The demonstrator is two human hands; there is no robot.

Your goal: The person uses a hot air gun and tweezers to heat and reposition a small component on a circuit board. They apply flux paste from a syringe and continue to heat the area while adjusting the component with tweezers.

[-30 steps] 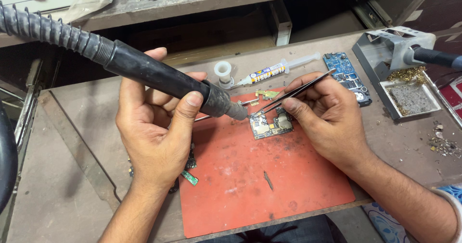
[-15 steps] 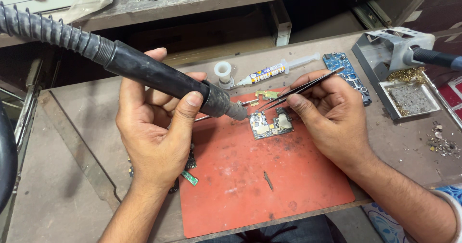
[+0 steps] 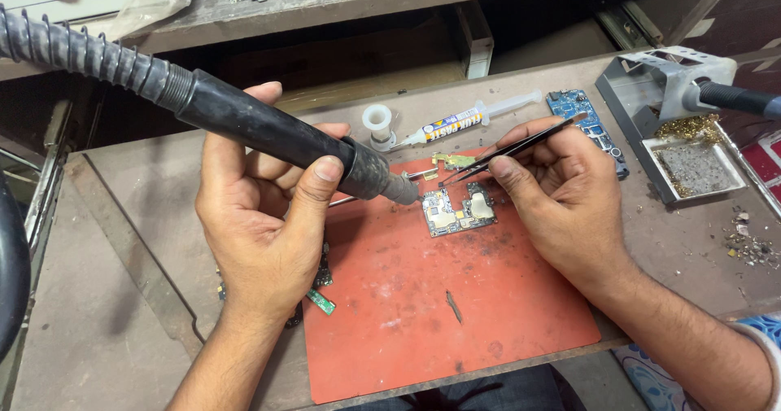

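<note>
Here the left hand [image 3: 260, 224] is closed around a black hot-air wand [image 3: 277, 134], its nozzle slanting down and right, just above the board [image 3: 458, 210]. The right hand [image 3: 561, 191] pinches tweezers [image 3: 512, 148], tips aimed left toward the nozzle, just over the board's upper edge. The board lies between both hands on a red mat [image 3: 439, 313] on the counter [image 3: 130, 297]. Beyond lie a syringe [image 3: 468, 120], a blue board [image 3: 582, 110] and a solder stand [image 3: 675, 126]; the room beyond is unseen.

- Black cylindrical hot-air wand with ribbed hose [image 3: 268, 130]: slanting down rightward, nozzle just left of the board.
- Slim black metal tweezers [image 3: 512, 146]: tilted, tips above the board's far edge.
- Small green circuit board with metal shields [image 3: 458, 211]: flat on the red mat, centre.
</note>
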